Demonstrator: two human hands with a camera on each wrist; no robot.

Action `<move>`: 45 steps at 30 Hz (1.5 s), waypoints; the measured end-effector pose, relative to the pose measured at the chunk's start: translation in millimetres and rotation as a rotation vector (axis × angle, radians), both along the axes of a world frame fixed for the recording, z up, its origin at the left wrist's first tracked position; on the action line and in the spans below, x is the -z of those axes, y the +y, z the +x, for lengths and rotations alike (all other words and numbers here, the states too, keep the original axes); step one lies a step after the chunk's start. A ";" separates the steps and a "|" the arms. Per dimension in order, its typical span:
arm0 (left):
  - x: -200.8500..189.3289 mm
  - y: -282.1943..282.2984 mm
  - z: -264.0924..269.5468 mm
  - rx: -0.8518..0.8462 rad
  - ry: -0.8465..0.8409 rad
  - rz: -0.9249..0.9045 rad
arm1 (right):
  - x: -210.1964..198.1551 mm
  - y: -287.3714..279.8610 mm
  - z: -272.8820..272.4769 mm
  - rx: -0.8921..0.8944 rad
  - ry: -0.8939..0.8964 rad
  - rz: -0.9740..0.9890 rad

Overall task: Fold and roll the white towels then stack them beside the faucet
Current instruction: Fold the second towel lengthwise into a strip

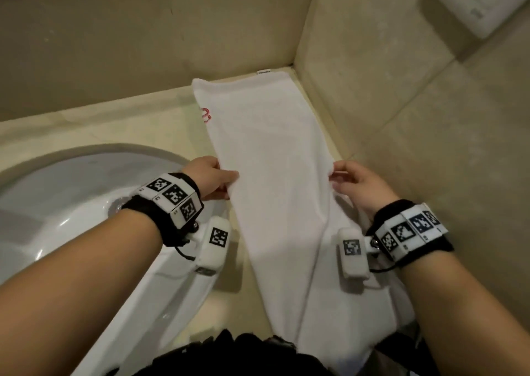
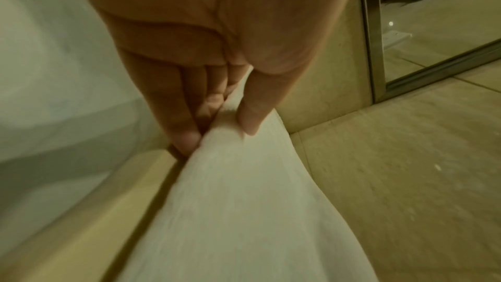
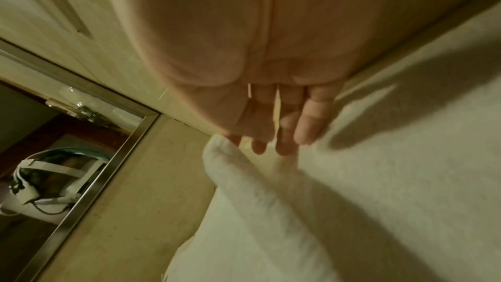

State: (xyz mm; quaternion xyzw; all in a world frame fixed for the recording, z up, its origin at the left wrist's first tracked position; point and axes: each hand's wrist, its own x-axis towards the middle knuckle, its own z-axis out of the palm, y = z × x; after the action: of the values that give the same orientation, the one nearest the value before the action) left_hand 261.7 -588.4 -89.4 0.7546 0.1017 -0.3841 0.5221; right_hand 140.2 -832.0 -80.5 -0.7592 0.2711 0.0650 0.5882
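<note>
Left hand (image 2: 216,55): nearest the left wrist camera, at top centre; grip closed on the towel (image 2: 238,201), thumb on top and fingers (image 2: 187,134) beneath, pinching the left long edge.
Right hand (image 1: 362,187): right of centre in the head view; grip closed on the opposite long edge, held level with the left so the cloth stays taut and square.
Towel: centre of the head view, a long strip already narrowed lengthwise; far end flat on the worktop (image 1: 129,123) in the wall corner, near end hanging over the front edge toward the person.
Sink (image 1: 71,203): lower left, just beside the towel.
Step, judged: both edges are raised to carry the near part over the far part, or to start the roll.
Faucet: not in view.
</note>
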 end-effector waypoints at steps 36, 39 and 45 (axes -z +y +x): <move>-12.2 41.0 -141.6 -0.045 0.077 -0.050 | 8.9 16.5 -88.9 0.145 -0.126 -0.132; -12.7 39.4 -154.4 -0.021 0.107 -0.086 | 13.3 20.4 -107.8 0.086 -0.084 0.224; -9.1 42.2 -178.1 -0.011 0.118 -0.082 | 9.2 29.0 -114.1 -0.231 -0.122 -0.048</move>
State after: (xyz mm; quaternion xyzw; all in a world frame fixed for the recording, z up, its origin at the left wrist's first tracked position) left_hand 83.6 -546.2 -80.3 0.7080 0.1206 -0.4288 0.5480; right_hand 26.0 -803.1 -89.7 -0.8017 0.1472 0.0793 0.5738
